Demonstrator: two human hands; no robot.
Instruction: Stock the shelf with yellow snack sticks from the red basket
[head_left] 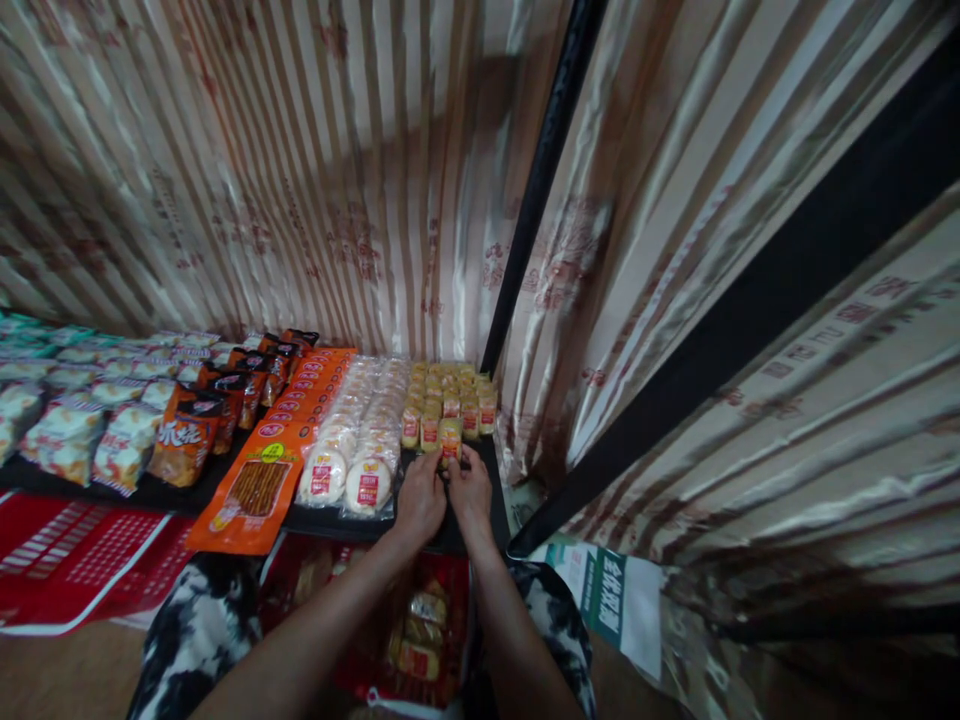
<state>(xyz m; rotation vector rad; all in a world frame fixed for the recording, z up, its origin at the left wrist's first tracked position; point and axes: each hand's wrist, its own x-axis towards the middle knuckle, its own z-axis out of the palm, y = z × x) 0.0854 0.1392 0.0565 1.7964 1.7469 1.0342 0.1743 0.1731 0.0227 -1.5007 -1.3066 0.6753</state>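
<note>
Both hands meet at the right end of a black shelf board (487, 510). Between their fingertips is a small yellow wrapped snack pack (451, 437) with a red label. My left hand (421, 492) pinches it from the left, and my right hand (470, 490) grips its right side. Directly behind stand rows of matching yellow snack packs (469, 415), close together. Left of my left hand lie two rows of round white crackers (368, 486) in clear wrappers. A flat orange snack bag (255, 490) overlaps the shelf's front edge.
Orange-and-black bags (184, 437) and white snack bags (60, 440) fill the shelf's left part. Below is a red basket (82, 560); another holds yellow packs (418, 660) between my knees. Black poles (536, 190) and striped curtains (420, 200) enclose the right and back.
</note>
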